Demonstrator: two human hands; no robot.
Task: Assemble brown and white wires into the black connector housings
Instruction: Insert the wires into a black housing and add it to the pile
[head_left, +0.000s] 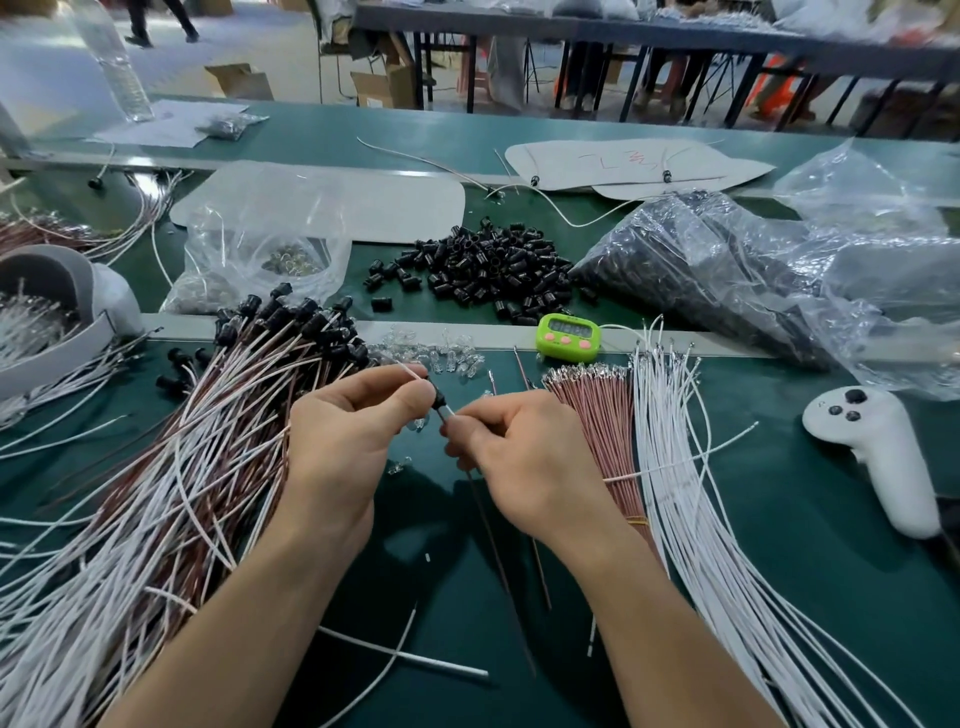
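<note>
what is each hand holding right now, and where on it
The left hand pinches a black housing at its upper end with its fingers. The right hand pinches the wires just below that housing.

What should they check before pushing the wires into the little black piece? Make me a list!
1. Grip of the left hand on the small black plastic connector housing: ok.
2. The right hand pinching the thin wires just below it: ok.
3. The long brown wire trailing loose over the green table: ok.
4. The thin wires pushed fully in: cannot tell, fingers hide that.
5. Heap of spare black housings nearby: ok.
</note>
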